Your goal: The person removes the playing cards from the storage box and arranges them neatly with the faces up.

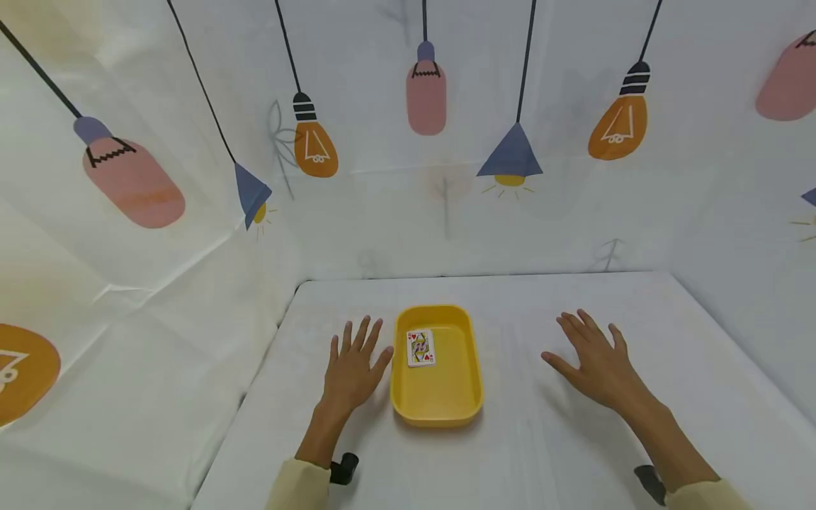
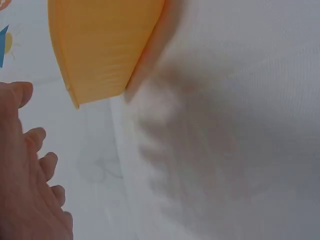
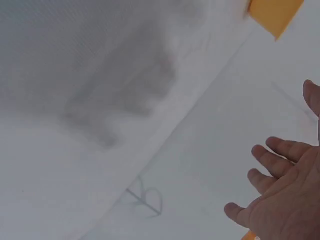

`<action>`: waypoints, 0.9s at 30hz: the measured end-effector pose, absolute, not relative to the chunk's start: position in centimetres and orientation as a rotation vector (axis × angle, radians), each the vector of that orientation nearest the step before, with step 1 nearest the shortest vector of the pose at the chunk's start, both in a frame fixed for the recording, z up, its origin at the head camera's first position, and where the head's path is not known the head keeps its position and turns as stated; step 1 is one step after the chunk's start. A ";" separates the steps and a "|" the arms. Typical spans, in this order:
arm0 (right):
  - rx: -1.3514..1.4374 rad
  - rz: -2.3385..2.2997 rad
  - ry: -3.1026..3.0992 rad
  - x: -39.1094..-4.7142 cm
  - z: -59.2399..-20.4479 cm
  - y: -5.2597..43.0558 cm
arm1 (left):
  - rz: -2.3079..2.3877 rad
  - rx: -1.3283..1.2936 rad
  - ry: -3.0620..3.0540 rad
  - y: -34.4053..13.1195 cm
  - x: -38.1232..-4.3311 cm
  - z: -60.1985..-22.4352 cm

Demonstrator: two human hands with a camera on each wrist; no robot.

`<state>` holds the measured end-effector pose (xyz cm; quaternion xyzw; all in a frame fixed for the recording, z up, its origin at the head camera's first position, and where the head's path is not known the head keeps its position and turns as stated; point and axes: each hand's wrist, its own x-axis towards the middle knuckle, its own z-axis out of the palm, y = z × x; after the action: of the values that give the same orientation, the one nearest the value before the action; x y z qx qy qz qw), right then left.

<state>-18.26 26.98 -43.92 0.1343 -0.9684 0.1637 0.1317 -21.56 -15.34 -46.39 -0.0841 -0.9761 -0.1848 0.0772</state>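
Both the left hand [image 1: 350,374] and right hand [image 1: 597,365], empty, fingers spread, flank a yellow tray [image 1: 441,393] nearer the table's [image 1: 523,446] left edge, holding a card [image 1: 421,348], seemingly a queen, toward its far left corner.

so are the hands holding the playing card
No, the playing card lies in the yellow tray, the left hand and right hand spread on either side.

Bare hands [image 1: 350,374], pale cream sleeves [image 1: 299,486], black wrist devices [image 1: 345,469]

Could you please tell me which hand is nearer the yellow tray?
Left. The left hand is close beside the yellow tray, on its left; the right hand is farther away to its right.
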 end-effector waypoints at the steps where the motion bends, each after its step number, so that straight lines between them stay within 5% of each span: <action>1: 0.395 0.469 -2.802 -18.1 -43.8 26.9 | -0.653 -0.223 -2.920 -15.2 -21.5 -46.6; 8: 0.477 0.538 -2.677 -17.1 -42.4 26.1 | -1.565 0.155 -2.659 -14.6 -21.5 -46.9; 19: 0.625 0.776 -2.758 -15.7 -40.6 23.7 | -1.837 0.265 -2.566 -15.1 -20.7 -46.9; 27: 0.887 0.733 -2.816 -18.5 -39.0 18.3 | -2.017 0.293 -2.409 -15.0 -19.5 -46.9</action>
<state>-18.49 18.34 -39.04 0.2911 -0.9246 0.2405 0.0497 -19.50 -15.03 -46.90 0.0927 -0.7633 -0.6393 -0.0069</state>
